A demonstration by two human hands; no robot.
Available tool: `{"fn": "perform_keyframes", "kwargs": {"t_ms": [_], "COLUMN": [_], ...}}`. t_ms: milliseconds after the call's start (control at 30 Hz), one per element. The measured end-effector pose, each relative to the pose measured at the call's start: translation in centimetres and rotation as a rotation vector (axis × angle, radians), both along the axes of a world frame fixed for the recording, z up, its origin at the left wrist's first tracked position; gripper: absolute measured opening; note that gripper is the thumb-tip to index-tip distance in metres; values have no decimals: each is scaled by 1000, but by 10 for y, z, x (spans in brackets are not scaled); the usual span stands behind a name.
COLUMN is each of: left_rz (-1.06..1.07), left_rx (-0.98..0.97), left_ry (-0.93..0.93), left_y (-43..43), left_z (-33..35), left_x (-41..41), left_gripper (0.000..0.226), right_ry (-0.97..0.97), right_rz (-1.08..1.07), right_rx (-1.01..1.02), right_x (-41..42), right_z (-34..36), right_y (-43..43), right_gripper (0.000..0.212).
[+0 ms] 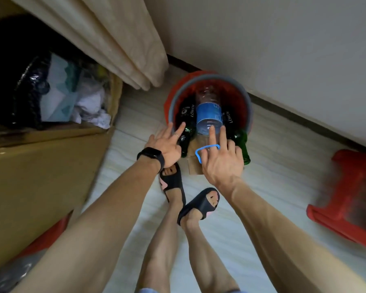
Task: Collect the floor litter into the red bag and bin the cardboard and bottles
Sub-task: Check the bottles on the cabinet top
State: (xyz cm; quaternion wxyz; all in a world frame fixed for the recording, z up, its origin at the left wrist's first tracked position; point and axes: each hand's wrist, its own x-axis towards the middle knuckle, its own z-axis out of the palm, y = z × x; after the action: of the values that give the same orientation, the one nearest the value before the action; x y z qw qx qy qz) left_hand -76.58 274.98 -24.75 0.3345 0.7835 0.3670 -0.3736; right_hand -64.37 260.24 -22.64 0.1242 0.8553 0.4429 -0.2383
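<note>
The person stands over a bin (249, 106) set on the pale floor (273, 187) near the wall (262, 39). The bin has a grey rim and is lined with the red bag (171, 96), which folds out over its edge.

Three bottles stick up out of it. A clear plastic bottle (207, 102) with a blue label sits in the middle. A green glass bottle (185, 117) is on its left and a second green bottle (240, 138) on its right, necks pointing toward the camera. A piece of brown cardboard (193, 166) shows just below the bottle necks; whether it sits inside the bin cannot be told.

The left hand (167, 144) is spread, its fingers straight and gripping nothing. Its forefinger points at the near rim beside the left green bottle. A black watch (151, 158) is on that wrist.

The right hand (222, 161) is also flat, with two straight fingers (211, 134) lying on the plastic bottle. A thin blue loop (199, 152) hangs around those fingers — it is not pinched.

To the left stands a big cardboard box (40, 176) holding a black bag and crumpled paper, with a beige curtain (114, 39) above it. A red stool (347, 193) is at the right — well apart from the bin. The person wears black slippers (199, 205).
</note>
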Motion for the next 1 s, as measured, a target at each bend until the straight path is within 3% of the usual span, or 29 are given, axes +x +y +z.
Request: {"fn": "perform_keyframes", "kwargs": {"t_ms": [300,400,533,600,733,867,1000], "left_rz": [-116,-92,-78,-106,-196,-193,-184], "left_rx": [37,13,-6,-5,-32,-18,-19], "left_ry": [69,67,-14,-16,68,34,37], "left_y": [-3,-13,-26,-31,-39,-48,-49], "left_z": [93,120,128,121,99,89,103], "left_x": [25,25,29,28,19,23,33], "left_gripper": [61,56,57,63,88,95,87], "right_ry": [153,221,298,323,333,268,277], "right_rz": [114,45,47,43,23,41,105], "right_rx": [-200,-133,75,106,-75,-176,-209], "right_x": [23,23,13,6,-2,7,22], "right_z": [76,95,91,83,68,60,81], "right_y": [2,-5,-14,-22,-41,-44,-33], "right_gripper": [66,58,33,46,81,84,83]}}
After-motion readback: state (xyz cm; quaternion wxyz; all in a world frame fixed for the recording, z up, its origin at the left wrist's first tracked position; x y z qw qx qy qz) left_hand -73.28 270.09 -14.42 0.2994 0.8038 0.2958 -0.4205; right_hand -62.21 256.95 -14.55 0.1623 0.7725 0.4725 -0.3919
